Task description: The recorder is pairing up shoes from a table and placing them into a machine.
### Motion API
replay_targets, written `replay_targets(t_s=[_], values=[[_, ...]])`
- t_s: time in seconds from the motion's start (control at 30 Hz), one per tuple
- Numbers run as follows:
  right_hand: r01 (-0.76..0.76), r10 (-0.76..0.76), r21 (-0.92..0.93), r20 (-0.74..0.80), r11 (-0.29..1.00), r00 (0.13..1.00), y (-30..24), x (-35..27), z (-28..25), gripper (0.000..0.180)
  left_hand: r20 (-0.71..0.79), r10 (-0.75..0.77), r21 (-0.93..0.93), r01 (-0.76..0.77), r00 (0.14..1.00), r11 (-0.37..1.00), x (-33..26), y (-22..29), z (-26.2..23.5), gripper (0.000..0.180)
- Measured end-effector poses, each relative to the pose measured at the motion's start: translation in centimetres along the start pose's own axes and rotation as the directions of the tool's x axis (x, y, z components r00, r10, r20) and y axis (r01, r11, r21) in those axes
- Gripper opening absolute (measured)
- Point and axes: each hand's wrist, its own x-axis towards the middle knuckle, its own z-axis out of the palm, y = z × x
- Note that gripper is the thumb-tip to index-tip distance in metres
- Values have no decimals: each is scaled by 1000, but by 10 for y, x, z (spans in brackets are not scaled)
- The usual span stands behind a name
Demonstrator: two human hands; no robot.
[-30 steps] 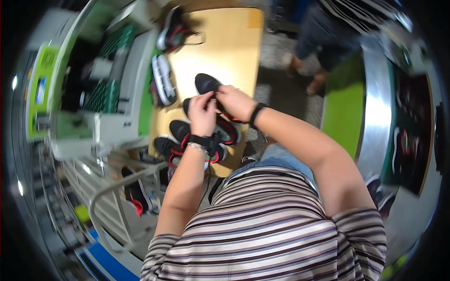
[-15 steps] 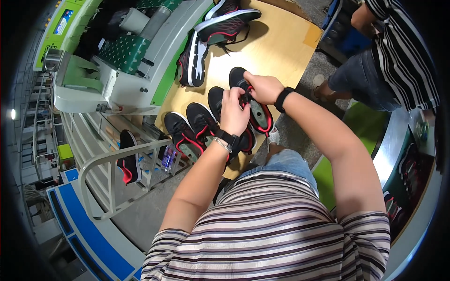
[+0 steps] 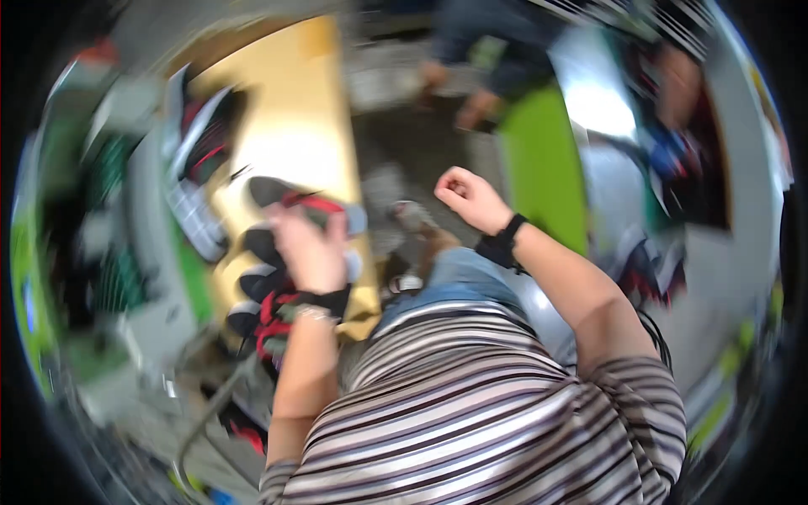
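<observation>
A: Surface and room, as you stand there?

B: You're at a table with a smooth, pale wooden top (image 3: pixel 295 101), glare whitening its middle. Along its left side, a pale machine with green trim (image 3: pixel 160 252), badly blurred. To your right, past dark floor, a flat bright-green panel (image 3: pixel 543 168) beside shiny silvery metal (image 3: pixel 593 93). Beyond the table's right edge, a co-worker's dark blue shorts (image 3: pixel 497 42) and bare legs.

A: Materials and shapes near you?

B: Under your left hand (image 3: pixel 311 252), a black low-cut shoe with red lining (image 3: pixel 316 204), rounded toe, pale heel end. It lies at the table's right edge. Nearer you, a row of dark round-toed shoes (image 3: pixel 265 282), red showing among them; your forearm covers part. By the machine, a dark shoe with a white patterned sole (image 3: pixel 198 223), sole showing.

A: Which way does your shoe point?

B: Toe to your left and slightly away, heel to your right. Long axis mostly crosswise.

A: Your hands?

B: Left: fingers and thumb spread apart over the shoe's opening; blur, so I can't tell whether you grip it. Right hand (image 3: pixel 473 200): off the table, over the floor, fingers curled into a loose fist. Nothing shows in it; the inside of your palm is hidden.
</observation>
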Motion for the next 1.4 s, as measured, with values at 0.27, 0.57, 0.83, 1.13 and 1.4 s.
replay_targets(t_s=[0.27, 0.57, 0.83, 1.13, 1.4], values=[[-459, -492, -520, -850, 720, 190, 123, -300, -159, 54, -422, -249, -105, 225, 872, 969, -4, 4, 76, 104], [-866, -70, 100, -986, 490, -153, 189, -378, -230, 70, -151, -643, -403, 548, 751, 733, -32, 51, 77, 115], [-592, -202, -234, -972, 771, 122, 140, -328, -162, 64, 332, -270, -867, 405, 904, 291, -6, -38, -22, 33], [305, -414, -376, -256, 875, 873, -118, -94, 62, 37, 63, -190, -990, 37, 980, -139, -77, -106, -240, 79], [814, -735, -193, 355, 547, 578, -339, 153, 360, 41, -571, -573, -719, -22, 588, 694, -19, -226, -350, 80]])
